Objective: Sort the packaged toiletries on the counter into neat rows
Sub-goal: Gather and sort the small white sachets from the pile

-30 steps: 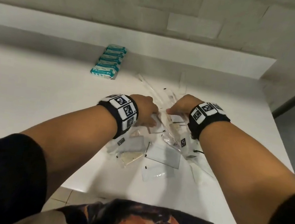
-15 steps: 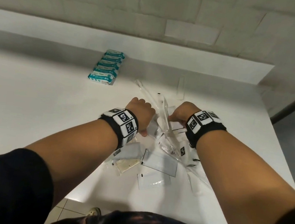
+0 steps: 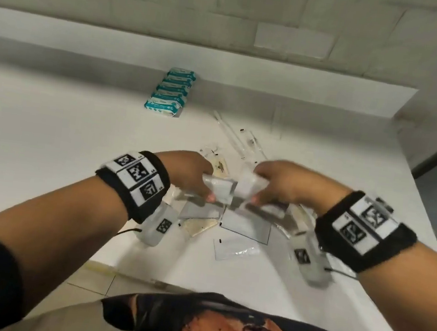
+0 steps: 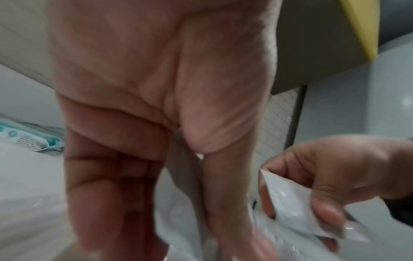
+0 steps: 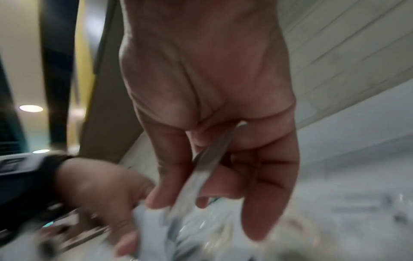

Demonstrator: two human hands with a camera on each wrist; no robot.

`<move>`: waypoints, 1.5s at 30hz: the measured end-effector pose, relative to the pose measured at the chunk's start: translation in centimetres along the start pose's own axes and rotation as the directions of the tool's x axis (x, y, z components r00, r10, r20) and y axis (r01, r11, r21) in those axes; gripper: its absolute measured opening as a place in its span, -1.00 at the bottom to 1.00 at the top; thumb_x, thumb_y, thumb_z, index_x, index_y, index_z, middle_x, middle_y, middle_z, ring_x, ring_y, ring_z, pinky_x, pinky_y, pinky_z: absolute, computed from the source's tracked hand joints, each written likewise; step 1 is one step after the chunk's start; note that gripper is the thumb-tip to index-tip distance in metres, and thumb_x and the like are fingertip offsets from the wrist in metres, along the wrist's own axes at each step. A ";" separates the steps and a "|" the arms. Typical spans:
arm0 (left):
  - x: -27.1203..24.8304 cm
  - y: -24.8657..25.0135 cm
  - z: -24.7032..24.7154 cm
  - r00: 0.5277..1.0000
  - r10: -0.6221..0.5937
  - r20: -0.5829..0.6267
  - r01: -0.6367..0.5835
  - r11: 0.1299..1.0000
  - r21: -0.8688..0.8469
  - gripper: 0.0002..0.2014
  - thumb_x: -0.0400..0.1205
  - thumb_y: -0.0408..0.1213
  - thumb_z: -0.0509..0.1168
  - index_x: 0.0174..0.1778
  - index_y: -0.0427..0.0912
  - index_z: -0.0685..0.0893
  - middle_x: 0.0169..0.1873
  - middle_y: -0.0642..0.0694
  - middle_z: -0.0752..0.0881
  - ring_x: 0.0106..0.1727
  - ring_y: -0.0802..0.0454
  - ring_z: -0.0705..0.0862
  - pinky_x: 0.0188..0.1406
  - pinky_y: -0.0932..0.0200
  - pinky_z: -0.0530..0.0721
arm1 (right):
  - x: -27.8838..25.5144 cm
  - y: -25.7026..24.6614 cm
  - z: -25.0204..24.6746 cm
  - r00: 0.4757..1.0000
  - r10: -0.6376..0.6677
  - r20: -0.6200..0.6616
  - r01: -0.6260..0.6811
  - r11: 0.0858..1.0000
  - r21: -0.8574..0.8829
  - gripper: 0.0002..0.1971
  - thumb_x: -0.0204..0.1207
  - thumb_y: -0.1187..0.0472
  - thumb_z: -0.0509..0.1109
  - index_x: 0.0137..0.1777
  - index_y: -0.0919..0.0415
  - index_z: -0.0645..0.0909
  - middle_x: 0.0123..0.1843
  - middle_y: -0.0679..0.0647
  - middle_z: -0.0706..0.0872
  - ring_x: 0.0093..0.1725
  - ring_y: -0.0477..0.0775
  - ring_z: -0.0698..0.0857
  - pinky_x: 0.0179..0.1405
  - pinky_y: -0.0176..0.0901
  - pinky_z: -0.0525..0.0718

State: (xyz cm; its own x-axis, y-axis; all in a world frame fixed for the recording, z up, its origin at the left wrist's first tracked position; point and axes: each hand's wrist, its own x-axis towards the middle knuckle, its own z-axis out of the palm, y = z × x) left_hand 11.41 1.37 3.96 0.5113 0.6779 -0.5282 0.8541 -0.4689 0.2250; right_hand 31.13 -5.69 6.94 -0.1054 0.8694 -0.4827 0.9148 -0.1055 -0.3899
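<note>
Both hands hover close together above a loose pile of packets [image 3: 245, 227] near the counter's front edge. My left hand [image 3: 208, 191] pinches a white sachet [image 3: 218, 188]. My right hand [image 3: 257, 190] grips another white packet [image 3: 248, 182]; the two packets nearly touch. In the right wrist view the held packet [image 5: 201, 171] shows edge-on between thumb and fingers, blurred. In the left wrist view the right hand's packet [image 4: 290, 203] shows at the right. A neat row of teal packs [image 3: 170, 90] lies at the back of the counter.
Long clear toothbrush packets [image 3: 236, 137] lie slanted behind the hands. Beige sachets [image 3: 200, 226] and flat clear ones [image 3: 234, 250] are scattered in the pile. The white counter [image 3: 49, 144] ends at a front edge by my body and a right edge beside a dark floor.
Both hands have come up off the pile and back toward me, each with a white packet. Earlier they were reaching down into the packets.
</note>
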 end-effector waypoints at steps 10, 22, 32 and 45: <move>-0.3 1.3 3.7 0.992 -0.070 -0.110 0.098 0.955 0.281 -0.43 0.40 -0.05 0.55 0.28 -0.09 0.54 0.16 -0.07 0.56 0.15 -0.06 0.59 -0.02 0.10 0.57 | -0.8 -0.9 7.4 0.993 0.066 -0.097 -0.092 0.951 -0.295 -0.42 0.36 0.20 0.58 0.36 0.22 0.46 0.29 0.16 0.45 0.14 0.21 0.58 -0.01 0.00 0.63; 1.0 2.5 3.4 0.983 -0.120 -0.141 0.159 0.938 0.309 -0.34 0.42 -0.06 0.54 0.39 -0.10 0.43 0.23 -0.09 0.62 0.22 -0.10 0.63 0.12 0.04 0.58 | -2.1 2.0 5.3 0.966 0.025 -0.257 -0.065 0.987 -0.148 -0.78 0.59 0.19 0.25 0.15 0.23 0.61 0.06 0.16 0.70 0.00 0.18 0.69 -0.13 -0.09 0.61; 0.7 2.3 3.2 0.969 -0.055 -0.240 0.089 0.988 0.129 -0.51 0.40 -0.11 0.50 0.25 0.00 0.58 0.09 -0.02 0.64 0.11 -0.04 0.62 0.04 0.07 0.60 | -4.4 10.6 1.9 0.951 0.279 -0.133 -0.271 0.960 0.075 -0.82 0.57 0.10 0.25 -0.01 0.15 0.64 -0.09 0.13 0.79 -0.23 0.07 0.74 -0.20 -0.11 0.68; 0.9 5.4 1.7 0.854 -0.215 -0.473 -0.258 0.615 -0.745 -0.78 0.42 -0.22 0.57 -0.24 -0.18 0.64 -0.26 -0.12 0.75 -0.24 -0.08 0.73 -0.14 -0.01 0.74 | -1.6 10.5 0.1 0.798 0.603 -0.008 -0.579 0.771 0.265 -0.60 0.60 0.04 0.38 0.25 0.35 0.53 -0.04 0.16 0.70 0.02 0.17 0.71 0.31 0.01 0.61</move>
State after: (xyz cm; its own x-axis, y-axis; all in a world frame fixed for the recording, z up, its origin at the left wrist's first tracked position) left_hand 16.36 -1.47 3.33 0.2980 0.9480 -0.1121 0.4647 -0.0415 0.8845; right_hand 40.84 -8.22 3.59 0.4703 0.6340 -0.6139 0.6625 -0.7132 -0.2290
